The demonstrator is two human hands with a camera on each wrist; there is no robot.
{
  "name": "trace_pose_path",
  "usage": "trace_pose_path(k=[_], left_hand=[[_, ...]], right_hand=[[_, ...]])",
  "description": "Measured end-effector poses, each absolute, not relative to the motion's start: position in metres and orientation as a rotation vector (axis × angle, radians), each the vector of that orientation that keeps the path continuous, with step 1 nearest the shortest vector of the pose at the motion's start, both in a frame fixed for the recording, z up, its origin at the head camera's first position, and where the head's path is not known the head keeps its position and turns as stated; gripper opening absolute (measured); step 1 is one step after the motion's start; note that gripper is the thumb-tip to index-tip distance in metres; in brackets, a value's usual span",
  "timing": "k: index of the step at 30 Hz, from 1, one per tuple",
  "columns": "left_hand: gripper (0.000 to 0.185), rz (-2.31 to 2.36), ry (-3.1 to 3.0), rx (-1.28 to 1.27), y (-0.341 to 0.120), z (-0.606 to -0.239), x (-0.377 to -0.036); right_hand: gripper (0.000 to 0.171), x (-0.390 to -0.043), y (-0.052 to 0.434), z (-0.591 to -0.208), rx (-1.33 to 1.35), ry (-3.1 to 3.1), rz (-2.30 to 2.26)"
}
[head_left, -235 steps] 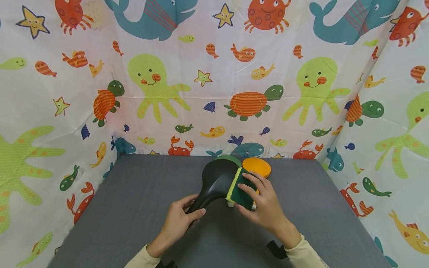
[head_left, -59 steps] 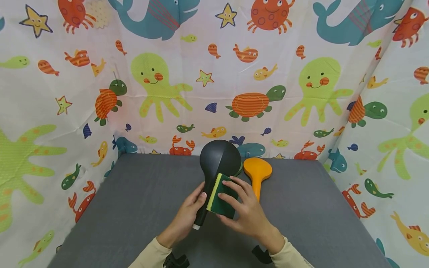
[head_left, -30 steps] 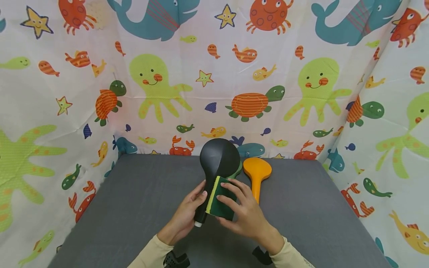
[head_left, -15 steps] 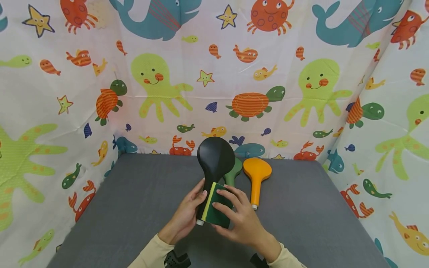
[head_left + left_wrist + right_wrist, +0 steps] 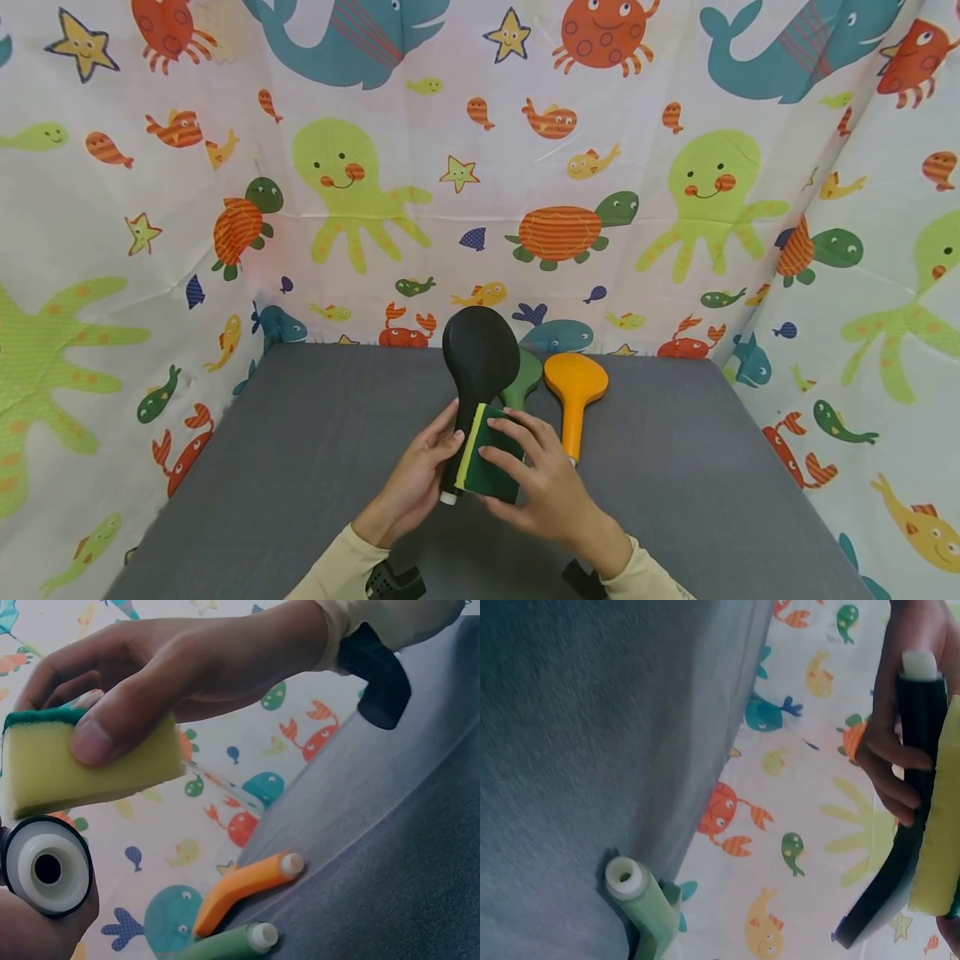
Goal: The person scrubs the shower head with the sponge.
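My left hand point(image 5: 416, 475) grips the handle of a black handheld shower head point(image 5: 480, 354), its round head pointing up and away. A hollow white end fitting shows at the bottom of the handle point(image 5: 49, 866) in the left wrist view. With fingers spread over the dark green side, my right hand point(image 5: 551, 487) holds a scrub sponge point(image 5: 491, 458). Its yellow side lies against the right of the handle in the head view. In the right wrist view the yellow foam point(image 5: 936, 832) runs alongside the black handle point(image 5: 921, 727), and left-hand fingers curl round it.
Behind the hands, a green shower head point(image 5: 527, 377) lies partly hidden on the grey table point(image 5: 315, 433). An orange shower head point(image 5: 576, 379) lies to its right. A white curtain point(image 5: 420, 125) printed with sea animals encloses the back and sides.
The shower head has gone from leaning right to nearly upright, and my left hand has shifted up with it. The sponge has moved from near its head down onto the handle.
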State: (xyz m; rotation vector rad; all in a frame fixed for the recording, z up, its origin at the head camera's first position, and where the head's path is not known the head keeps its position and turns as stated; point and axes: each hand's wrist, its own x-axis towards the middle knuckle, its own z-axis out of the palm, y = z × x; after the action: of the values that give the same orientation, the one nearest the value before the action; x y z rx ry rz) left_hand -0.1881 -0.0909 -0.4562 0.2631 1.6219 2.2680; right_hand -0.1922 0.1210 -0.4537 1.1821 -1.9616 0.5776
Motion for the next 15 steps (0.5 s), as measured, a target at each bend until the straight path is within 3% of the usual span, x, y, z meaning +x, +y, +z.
trace_pose_path(k=[15], left_hand=[[0.068,2.296,1.574,0.238,-0.0895,-0.4543,-0.1895]], right_hand=[[0.043,-0.1899,0.1155,-0.4569,1.209,-1.928,0.593]])
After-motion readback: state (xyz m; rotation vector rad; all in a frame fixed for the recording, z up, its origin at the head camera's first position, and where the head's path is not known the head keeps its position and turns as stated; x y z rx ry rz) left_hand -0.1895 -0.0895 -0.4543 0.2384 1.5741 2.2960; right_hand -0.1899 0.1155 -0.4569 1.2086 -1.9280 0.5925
